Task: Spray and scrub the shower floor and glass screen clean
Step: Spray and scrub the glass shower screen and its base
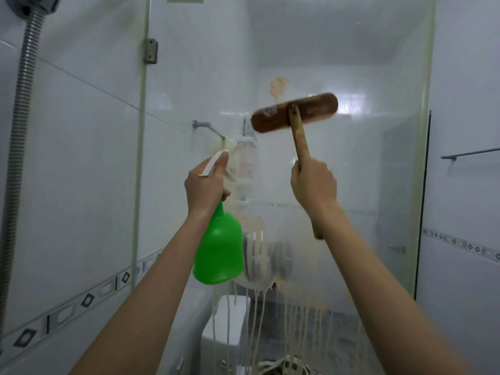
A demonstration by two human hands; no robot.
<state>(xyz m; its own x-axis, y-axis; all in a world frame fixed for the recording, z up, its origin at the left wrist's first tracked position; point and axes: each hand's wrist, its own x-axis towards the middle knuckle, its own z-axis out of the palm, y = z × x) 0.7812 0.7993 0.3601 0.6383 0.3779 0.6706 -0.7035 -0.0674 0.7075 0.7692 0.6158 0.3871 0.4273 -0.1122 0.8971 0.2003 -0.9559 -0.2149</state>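
Note:
The glass screen [378,185] fills the view ahead, streaked with pale drips low down and an orange smear [278,86] higher up. My right hand [313,185] grips the wooden handle of a brown scrub brush [295,112], whose head is pressed flat against the glass just below and right of the smear. My left hand [205,185] holds a green spray bottle [219,253] by its white trigger head, nozzle pointing at the glass to the left of the brush. The shower floor is out of view.
A white tiled wall with a patterned border [81,301] runs along the left, with a grey shower hose [19,131]. A metal hinge [150,50] clamps the glass edge. Behind the glass are a toilet [227,328], a corner shelf and a towel rail [470,153].

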